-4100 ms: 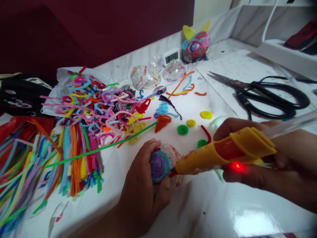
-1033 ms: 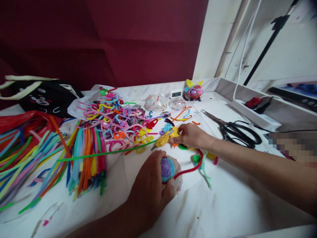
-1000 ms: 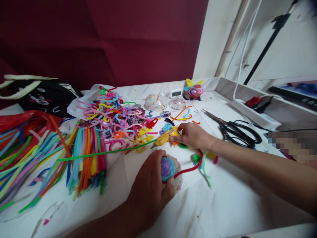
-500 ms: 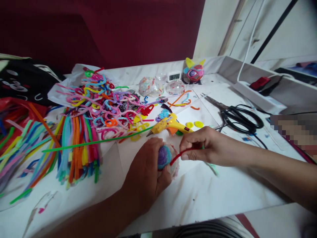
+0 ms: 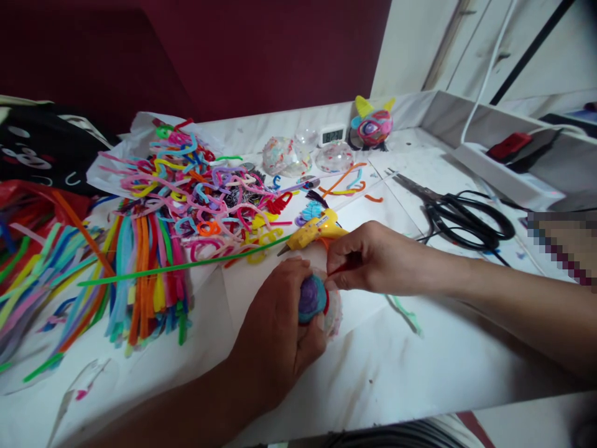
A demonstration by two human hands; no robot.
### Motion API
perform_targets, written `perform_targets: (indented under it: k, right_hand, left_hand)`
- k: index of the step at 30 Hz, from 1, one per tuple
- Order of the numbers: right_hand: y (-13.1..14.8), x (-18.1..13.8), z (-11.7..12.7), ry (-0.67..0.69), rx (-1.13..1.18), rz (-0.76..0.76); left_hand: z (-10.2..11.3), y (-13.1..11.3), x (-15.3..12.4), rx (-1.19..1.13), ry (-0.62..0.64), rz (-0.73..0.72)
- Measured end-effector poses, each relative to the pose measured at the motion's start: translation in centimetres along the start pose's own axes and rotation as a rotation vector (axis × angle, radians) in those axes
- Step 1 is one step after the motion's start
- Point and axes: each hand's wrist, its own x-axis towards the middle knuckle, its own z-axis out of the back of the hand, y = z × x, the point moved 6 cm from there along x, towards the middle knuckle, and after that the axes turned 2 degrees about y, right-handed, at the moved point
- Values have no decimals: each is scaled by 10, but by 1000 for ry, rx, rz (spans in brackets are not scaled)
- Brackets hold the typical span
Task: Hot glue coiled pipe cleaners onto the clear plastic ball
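Note:
My left hand (image 5: 284,317) is closed round a clear plastic ball (image 5: 336,311), which bears a coiled disc (image 5: 312,297) of purple and blue pipe cleaner. Between the thumb and fingers of my right hand (image 5: 364,258) a red pipe cleaner (image 5: 328,305) is pinched; it curves along the right edge of the blue ring, and much of it is hidden by the fingers. Just behind both hands lies a yellow glue gun (image 5: 313,231), its nozzle pointing left. A long green pipe cleaner (image 5: 186,266) stretches leftward from near that nozzle.
Bundled pipe cleaners (image 5: 147,280) and a heap of bent pieces (image 5: 205,186) cover the left side. Black-handled scissors (image 5: 471,221) lie at right. Clear speckled half-balls (image 5: 334,157), a small digital clock (image 5: 333,135) and a decorated ball (image 5: 374,127) stand at the back. A power strip (image 5: 508,177) sits far right.
My right hand has moved left, up to the ball. The red pipe cleaner, which stuck out toward the right hand before, now bends along the edge of the blue ring.

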Motion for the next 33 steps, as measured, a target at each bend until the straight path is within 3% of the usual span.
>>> perform_targets:
  k: [7,18,25,33]
  right_hand:
    - [5,8,3,14,-54,-20]
    - [8,11,4,49,-87,-18]
    - [3,8,1,43,-109,-20]
    - [4,3,2,-14,-114,-7]
  left_hand:
    - [0,0,-1,-26,12,10]
    - [12,5,3,-350,56,241]
    - [24,3,-7,-2,-30,322]
    - [23,2,-6,-36,-7,319]
